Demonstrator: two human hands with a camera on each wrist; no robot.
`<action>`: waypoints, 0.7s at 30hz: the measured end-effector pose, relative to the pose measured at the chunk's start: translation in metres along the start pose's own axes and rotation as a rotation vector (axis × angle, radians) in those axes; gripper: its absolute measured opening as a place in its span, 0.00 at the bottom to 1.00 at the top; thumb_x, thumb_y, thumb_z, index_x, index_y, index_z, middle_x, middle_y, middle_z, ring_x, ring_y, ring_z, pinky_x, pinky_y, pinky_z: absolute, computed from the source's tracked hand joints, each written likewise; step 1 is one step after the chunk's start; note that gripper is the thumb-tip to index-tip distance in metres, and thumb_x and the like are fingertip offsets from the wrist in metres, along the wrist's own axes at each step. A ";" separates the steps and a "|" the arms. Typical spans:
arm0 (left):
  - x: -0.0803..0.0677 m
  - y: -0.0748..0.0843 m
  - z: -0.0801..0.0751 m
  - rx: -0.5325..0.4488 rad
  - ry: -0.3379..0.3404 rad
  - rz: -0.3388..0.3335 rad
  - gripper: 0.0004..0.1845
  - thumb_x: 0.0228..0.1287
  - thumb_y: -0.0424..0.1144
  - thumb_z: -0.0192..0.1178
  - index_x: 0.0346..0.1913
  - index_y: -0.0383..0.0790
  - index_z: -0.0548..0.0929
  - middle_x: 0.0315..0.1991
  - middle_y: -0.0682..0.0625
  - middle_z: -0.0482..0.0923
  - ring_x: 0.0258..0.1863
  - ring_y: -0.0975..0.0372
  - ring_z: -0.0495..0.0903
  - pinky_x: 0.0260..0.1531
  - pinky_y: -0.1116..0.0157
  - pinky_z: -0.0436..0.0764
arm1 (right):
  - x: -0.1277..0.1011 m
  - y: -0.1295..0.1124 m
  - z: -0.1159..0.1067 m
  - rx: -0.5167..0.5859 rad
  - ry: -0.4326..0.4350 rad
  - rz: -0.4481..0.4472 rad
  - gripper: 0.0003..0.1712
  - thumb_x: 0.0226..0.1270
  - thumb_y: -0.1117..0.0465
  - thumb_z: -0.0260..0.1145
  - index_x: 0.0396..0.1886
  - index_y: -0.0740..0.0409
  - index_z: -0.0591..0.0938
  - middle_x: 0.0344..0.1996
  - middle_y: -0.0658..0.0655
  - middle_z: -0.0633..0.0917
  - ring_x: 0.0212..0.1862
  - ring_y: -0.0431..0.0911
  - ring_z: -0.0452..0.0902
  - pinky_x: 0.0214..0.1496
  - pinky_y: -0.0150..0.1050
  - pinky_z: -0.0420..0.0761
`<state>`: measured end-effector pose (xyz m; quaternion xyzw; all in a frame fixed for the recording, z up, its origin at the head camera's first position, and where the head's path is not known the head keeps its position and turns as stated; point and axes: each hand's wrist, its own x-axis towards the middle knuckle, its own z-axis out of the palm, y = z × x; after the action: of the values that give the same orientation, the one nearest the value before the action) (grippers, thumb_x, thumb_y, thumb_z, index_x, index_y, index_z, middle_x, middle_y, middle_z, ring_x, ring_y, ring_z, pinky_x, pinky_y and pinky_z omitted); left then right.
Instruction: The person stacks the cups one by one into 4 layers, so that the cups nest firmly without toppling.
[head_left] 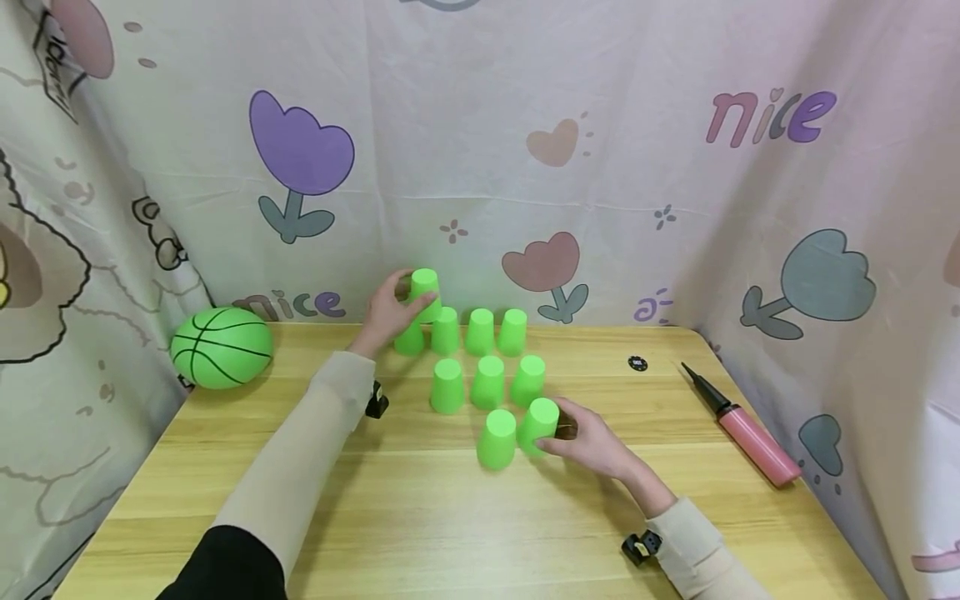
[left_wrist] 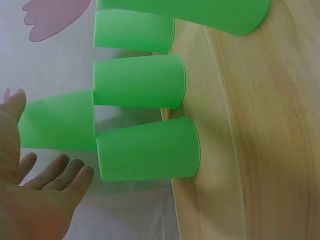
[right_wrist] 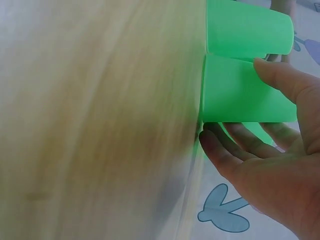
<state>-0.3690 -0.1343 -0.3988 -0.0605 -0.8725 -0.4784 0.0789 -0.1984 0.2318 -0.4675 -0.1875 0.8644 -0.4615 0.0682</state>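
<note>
Several green cups stand upside down on the table in three rows. One top cup (head_left: pixel 425 292) sits bridged across two back-row cups (left_wrist: pixel 147 155) at the left end. My left hand (head_left: pixel 392 310) is around that top cup, its thumb by one side and its fingers spread apart below it in the left wrist view. In the front row are two cups: a left one (head_left: pixel 497 440) and a right one (head_left: pixel 538 425). My right hand (head_left: pixel 588 437) holds the right one, thumb on its near side and fingers along the other side. The middle row has three cups (head_left: pixel 488 382).
A green ball (head_left: pixel 222 347) with black basketball lines lies at the table's back left. Toward the right edge lie a small black disc (head_left: pixel 637 363) and a pink hand pump (head_left: pixel 757 442) with a black nozzle. A printed curtain (head_left: pixel 450 150) hangs close behind the back row.
</note>
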 end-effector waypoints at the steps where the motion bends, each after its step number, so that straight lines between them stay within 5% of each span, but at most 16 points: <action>1: -0.001 -0.001 -0.001 -0.002 0.000 0.002 0.46 0.70 0.60 0.67 0.82 0.44 0.61 0.74 0.33 0.72 0.73 0.41 0.72 0.74 0.40 0.72 | 0.000 -0.001 0.000 0.010 0.002 0.003 0.39 0.65 0.57 0.78 0.73 0.60 0.74 0.59 0.61 0.86 0.60 0.58 0.83 0.66 0.55 0.85; 11: -0.020 -0.013 -0.018 -0.037 0.003 0.048 0.46 0.72 0.58 0.66 0.82 0.40 0.59 0.73 0.27 0.70 0.73 0.37 0.72 0.71 0.39 0.75 | 0.001 -0.018 -0.018 0.023 0.063 -0.033 0.39 0.65 0.58 0.78 0.73 0.61 0.74 0.58 0.62 0.86 0.57 0.55 0.85 0.64 0.50 0.86; 16: -0.033 -0.023 -0.024 -0.032 0.005 0.080 0.42 0.74 0.53 0.65 0.81 0.38 0.61 0.72 0.26 0.70 0.71 0.36 0.74 0.68 0.40 0.79 | 0.005 -0.032 -0.032 0.031 0.094 -0.065 0.36 0.65 0.59 0.78 0.71 0.59 0.76 0.57 0.62 0.86 0.56 0.55 0.85 0.60 0.40 0.88; 21: -0.049 -0.028 -0.026 -0.034 -0.001 0.058 0.40 0.75 0.52 0.65 0.80 0.39 0.63 0.69 0.27 0.74 0.67 0.36 0.78 0.65 0.41 0.82 | 0.014 -0.047 -0.042 0.009 0.115 -0.079 0.35 0.66 0.59 0.77 0.71 0.56 0.76 0.56 0.61 0.86 0.56 0.55 0.86 0.58 0.35 0.87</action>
<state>-0.3241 -0.1729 -0.4172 -0.0873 -0.8622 -0.4906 0.0912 -0.2112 0.2352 -0.4042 -0.1942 0.8567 -0.4779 0.0009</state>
